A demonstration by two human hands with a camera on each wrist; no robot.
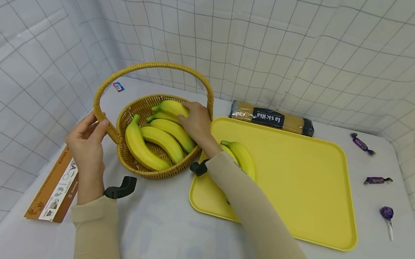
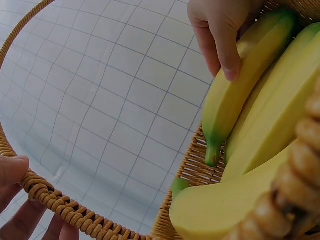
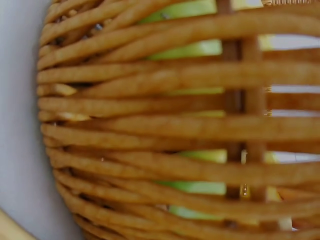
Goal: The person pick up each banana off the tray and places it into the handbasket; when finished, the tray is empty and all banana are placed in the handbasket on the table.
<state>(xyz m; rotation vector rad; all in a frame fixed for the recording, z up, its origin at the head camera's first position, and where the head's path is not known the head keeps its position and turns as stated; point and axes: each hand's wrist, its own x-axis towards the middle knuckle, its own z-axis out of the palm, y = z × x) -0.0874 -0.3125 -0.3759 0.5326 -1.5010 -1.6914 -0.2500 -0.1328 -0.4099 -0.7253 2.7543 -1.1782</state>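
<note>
A wicker basket (image 1: 159, 175) with a tall hooped handle (image 1: 160, 64) holds several yellow bananas with green tips. My left hand (image 1: 85, 139) pinches the lower left end of the handle between thumb and fingers; the left wrist view shows this thumb at the weave. Inside the basket's far right part, my right hand (image 1: 195, 123) grips the uppermost banana (image 2: 245, 75), its fingers over the top. That banana lies against the others. Two bananas (image 1: 245, 159) lie on the yellow tray (image 1: 300, 185), partly behind my right forearm. Close basket weave (image 3: 165, 110) fills the right wrist view, hiding the right hand there.
A pasta packet (image 1: 272, 118) lies behind the tray. To the right are two purple-wrapped candies (image 1: 362, 144) and a lollipop (image 1: 387, 213). An orange-brown box (image 1: 55, 189) lies by my left forearm, and a small blue-red packet (image 1: 118, 87) sits behind the basket.
</note>
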